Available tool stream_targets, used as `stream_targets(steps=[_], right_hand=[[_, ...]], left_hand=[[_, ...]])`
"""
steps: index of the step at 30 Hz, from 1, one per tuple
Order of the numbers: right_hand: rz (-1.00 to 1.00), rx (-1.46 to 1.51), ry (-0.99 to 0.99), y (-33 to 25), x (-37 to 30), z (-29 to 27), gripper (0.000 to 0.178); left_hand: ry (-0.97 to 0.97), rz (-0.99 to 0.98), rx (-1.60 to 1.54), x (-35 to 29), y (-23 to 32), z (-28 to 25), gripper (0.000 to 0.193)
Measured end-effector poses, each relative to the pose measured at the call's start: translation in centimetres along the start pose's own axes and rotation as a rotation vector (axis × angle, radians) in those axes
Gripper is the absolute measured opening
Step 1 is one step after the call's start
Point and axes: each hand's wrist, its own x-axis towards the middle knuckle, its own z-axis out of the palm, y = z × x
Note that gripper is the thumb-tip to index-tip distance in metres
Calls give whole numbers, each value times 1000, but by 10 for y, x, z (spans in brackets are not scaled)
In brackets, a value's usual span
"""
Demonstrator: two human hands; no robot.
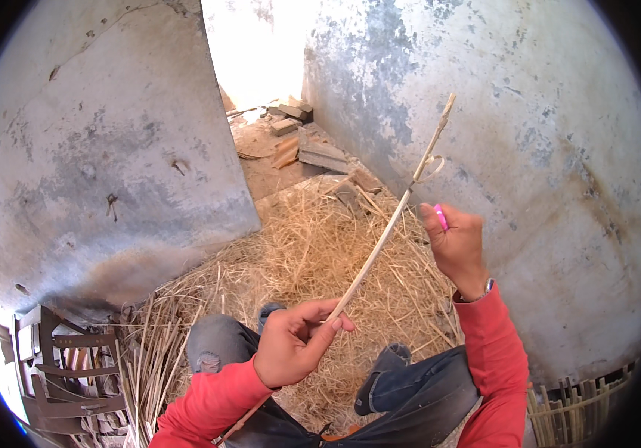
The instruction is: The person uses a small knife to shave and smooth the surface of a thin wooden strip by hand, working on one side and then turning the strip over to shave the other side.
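A long, thin bamboo strip (374, 254) slants up and away to the right, past a dark spot partway along it. My left hand (298, 340) is closed around its lower part, thumb on top. The strip's tail shows again below my left forearm. From the upper part a thin curled shaving (432, 169) stands out, still attached. My right hand (456, 243) is closed just right of the strip, pinching a small pink-handled knife (441, 217). Most of the knife is hidden in the fingers, and its blade is hard to make out.
Pale shavings (313, 246) cover the floor before my legs. Long strips (158, 351) lie in a bundle at the left, beside a dark slatted frame (74, 366). Bricks (324, 153) are piled near the bright opening. A worn wall (544, 187) rises on the right; a slatted bamboo piece (578, 411) sits below it.
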Motion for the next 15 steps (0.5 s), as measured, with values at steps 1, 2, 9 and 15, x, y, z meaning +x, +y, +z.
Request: stream_targets(steps=[1,2,9,15], right_hand=[[5,77,-15,-4,0,2,50],[3,73,-12,-9,-3,5,50],[-243,158,-564,-74,-59,25,39],[-56,185,-403,-60,-36,31,40]], left_hand=[[18,18,-5,-2,-6,-3,30],[36,40,-8,-2,-8,-6,29],[108,-71,-32,2,-3,-15,22],[109,-192,-147,-2,3,-16,25]])
